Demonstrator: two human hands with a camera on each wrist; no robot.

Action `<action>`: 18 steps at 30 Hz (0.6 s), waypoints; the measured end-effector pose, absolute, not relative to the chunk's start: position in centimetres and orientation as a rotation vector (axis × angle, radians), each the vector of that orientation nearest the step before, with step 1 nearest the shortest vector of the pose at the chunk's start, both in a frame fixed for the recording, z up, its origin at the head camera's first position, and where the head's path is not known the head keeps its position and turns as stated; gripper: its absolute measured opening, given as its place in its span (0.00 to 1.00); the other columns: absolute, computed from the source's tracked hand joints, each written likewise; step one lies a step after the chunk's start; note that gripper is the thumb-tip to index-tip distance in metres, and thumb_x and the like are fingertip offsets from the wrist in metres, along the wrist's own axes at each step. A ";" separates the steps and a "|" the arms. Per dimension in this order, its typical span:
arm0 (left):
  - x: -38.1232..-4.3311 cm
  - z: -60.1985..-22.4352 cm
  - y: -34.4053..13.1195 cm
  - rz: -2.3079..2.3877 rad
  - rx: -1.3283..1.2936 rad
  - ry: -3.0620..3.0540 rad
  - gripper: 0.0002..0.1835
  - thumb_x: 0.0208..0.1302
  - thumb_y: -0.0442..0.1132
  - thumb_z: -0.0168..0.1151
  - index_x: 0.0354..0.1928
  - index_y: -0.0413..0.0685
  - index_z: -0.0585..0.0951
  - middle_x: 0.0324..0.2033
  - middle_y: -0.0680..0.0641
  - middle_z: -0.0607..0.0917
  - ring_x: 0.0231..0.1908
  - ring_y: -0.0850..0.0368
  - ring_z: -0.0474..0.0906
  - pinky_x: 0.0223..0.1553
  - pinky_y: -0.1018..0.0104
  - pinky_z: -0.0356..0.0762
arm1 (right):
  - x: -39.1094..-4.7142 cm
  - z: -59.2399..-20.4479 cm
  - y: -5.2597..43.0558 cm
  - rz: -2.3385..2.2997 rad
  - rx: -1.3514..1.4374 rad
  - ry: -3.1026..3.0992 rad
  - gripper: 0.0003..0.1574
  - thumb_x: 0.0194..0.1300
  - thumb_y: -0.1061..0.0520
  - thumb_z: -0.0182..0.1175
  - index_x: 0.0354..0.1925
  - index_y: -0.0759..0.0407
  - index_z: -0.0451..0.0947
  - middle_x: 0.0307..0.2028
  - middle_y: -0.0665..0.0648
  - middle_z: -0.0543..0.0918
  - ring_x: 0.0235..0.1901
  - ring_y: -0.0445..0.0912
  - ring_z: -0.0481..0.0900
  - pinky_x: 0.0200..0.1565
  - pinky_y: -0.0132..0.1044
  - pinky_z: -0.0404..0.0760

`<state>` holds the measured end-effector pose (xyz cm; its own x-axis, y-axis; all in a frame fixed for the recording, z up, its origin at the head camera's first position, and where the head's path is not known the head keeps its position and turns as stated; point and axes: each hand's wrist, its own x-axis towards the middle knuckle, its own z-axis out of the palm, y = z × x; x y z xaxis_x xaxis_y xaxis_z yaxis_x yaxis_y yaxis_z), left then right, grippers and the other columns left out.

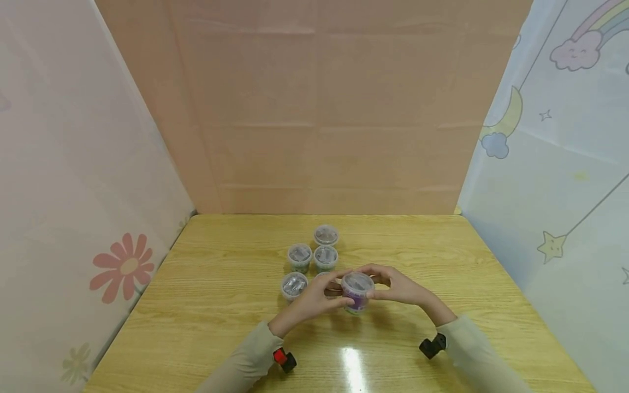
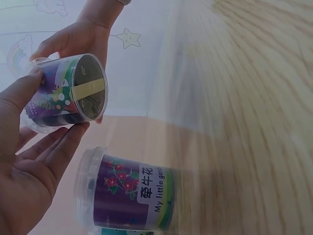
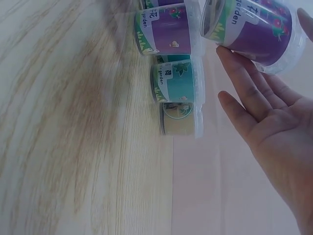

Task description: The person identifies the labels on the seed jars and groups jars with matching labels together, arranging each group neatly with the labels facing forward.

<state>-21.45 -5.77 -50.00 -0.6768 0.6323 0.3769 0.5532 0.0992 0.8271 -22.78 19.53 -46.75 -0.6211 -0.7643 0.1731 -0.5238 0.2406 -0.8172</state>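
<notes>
A lidded clear plastic cup [image 1: 356, 297] with a purple "My little garden" style label is raised off the table between the two hands. My left hand [image 1: 314, 297] grips its left side, thumb in front and fingers behind. On the other side my right hand [image 1: 400, 285] holds it between thumb and fingers. The left wrist view shows the cup's base [image 2: 90, 88] with a tan strip across it. Close by on the table stands another purple-labelled cup [image 2: 129, 196], partly hidden by the left hand in the head view.
Several similar lidded cups stand behind and left of the hands, among them a front-left cup [image 1: 294, 286], a teal-labelled cup [image 3: 178, 81] and a tan cup [image 3: 177, 120] farthest back. The wooden table [image 1: 221, 316] meets patterned sheets on both sides and a plain backdrop [image 1: 314, 109].
</notes>
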 end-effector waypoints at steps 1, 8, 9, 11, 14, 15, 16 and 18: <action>-21.4 -50.0 -5.8 1.671 1.206 2.264 0.34 0.57 0.46 0.65 0.65 0.53 0.65 0.56 0.48 0.75 0.46 0.58 0.80 0.46 0.72 0.78 | -22.8 -46.7 19.5 -1.328 -1.206 2.252 0.30 0.63 0.62 0.58 0.63 0.56 0.65 0.56 0.56 0.74 0.53 0.46 0.75 0.52 0.46 0.76; -21.4 -49.9 -5.9 1.781 1.061 2.229 0.32 0.57 0.46 0.66 0.63 0.58 0.67 0.57 0.51 0.73 0.48 0.57 0.78 0.47 0.70 0.78 | -22.6 -46.6 19.1 -1.406 -1.201 2.178 0.31 0.67 0.63 0.53 0.67 0.57 0.59 0.60 0.59 0.70 0.53 0.48 0.75 0.48 0.42 0.79; -21.4 -49.9 -5.9 1.789 1.048 2.230 0.32 0.56 0.46 0.66 0.63 0.59 0.67 0.57 0.51 0.73 0.48 0.58 0.78 0.47 0.70 0.78 | -22.6 -46.6 19.1 -1.417 -1.191 2.167 0.31 0.68 0.63 0.52 0.67 0.57 0.58 0.60 0.59 0.69 0.53 0.48 0.75 0.49 0.42 0.79; -21.4 -49.9 -6.0 1.799 1.028 2.231 0.32 0.56 0.46 0.67 0.63 0.60 0.67 0.57 0.51 0.72 0.47 0.58 0.78 0.47 0.71 0.78 | -22.6 -46.6 19.1 -1.435 -1.175 2.144 0.32 0.68 0.63 0.51 0.68 0.57 0.57 0.61 0.61 0.67 0.53 0.48 0.74 0.48 0.41 0.79; -21.4 -49.9 -6.1 1.808 1.021 2.231 0.32 0.56 0.47 0.67 0.63 0.59 0.67 0.57 0.49 0.72 0.47 0.58 0.78 0.47 0.71 0.78 | -22.5 -46.5 19.0 -1.451 -1.170 2.105 0.33 0.68 0.65 0.49 0.69 0.59 0.55 0.62 0.62 0.65 0.55 0.47 0.73 0.50 0.41 0.78; -21.4 -49.8 -6.1 1.812 1.022 2.224 0.32 0.56 0.46 0.67 0.63 0.59 0.67 0.57 0.48 0.71 0.48 0.58 0.78 0.47 0.70 0.78 | -22.5 -46.5 18.9 -1.453 -1.175 2.097 0.33 0.68 0.66 0.49 0.69 0.59 0.54 0.62 0.63 0.65 0.55 0.47 0.73 0.50 0.41 0.78; -21.4 -49.8 -6.1 1.817 1.023 2.215 0.32 0.57 0.46 0.66 0.64 0.58 0.67 0.57 0.47 0.71 0.48 0.58 0.78 0.47 0.70 0.78 | -22.5 -46.5 18.9 -1.451 -1.183 2.092 0.34 0.68 0.67 0.49 0.69 0.60 0.53 0.63 0.63 0.64 0.56 0.47 0.73 0.51 0.41 0.77; -21.4 -49.6 -6.2 1.831 1.022 2.193 0.32 0.57 0.45 0.66 0.64 0.57 0.67 0.57 0.46 0.71 0.48 0.56 0.78 0.47 0.70 0.78 | -22.5 -46.5 18.9 -1.447 -1.190 2.085 0.37 0.67 0.68 0.51 0.70 0.60 0.51 0.63 0.63 0.63 0.57 0.47 0.71 0.54 0.40 0.76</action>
